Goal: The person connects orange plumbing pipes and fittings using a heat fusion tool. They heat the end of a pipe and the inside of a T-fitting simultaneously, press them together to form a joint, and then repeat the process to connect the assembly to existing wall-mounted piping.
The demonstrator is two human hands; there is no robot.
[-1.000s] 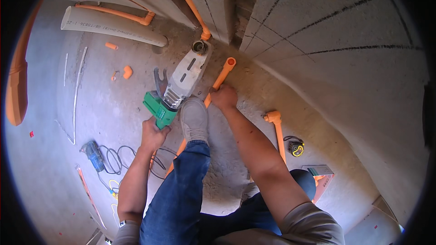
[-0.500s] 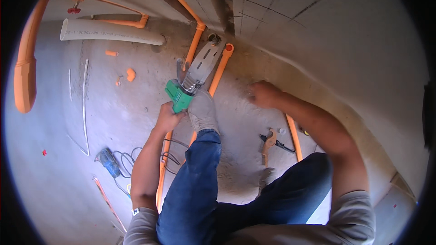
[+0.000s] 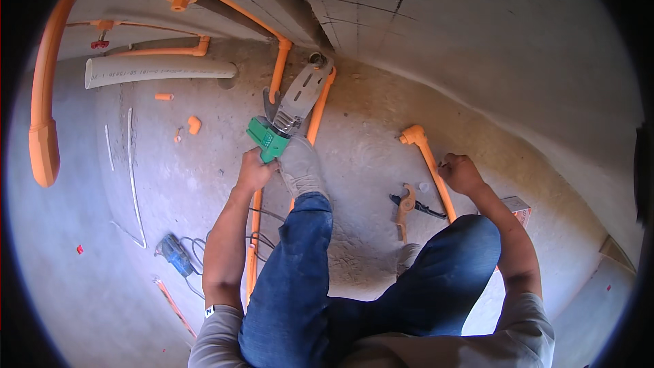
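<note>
My left hand is wrapped round the handle of a green pipe welding tool. Its long flat metal plate points away from me and has a round die at the far end. My left shoe rests against the tool's right side. Fingers curled, my right hand hovers to the right of an orange pipe with an elbow on its far end. What those fingers hold, if anything, I cannot make out.
An orange pipe cutter with black handles lies by my right knee. Orange wall pipes and a thick white pipe run at the back. A blue power tool, its cord and loose fittings lie at left.
My right hand has drawn back toward me and to the right, uncovering the elbow on the orange pipe. The left hand keeps its hold on the pipe welding tool. The view has shifted a little.
</note>
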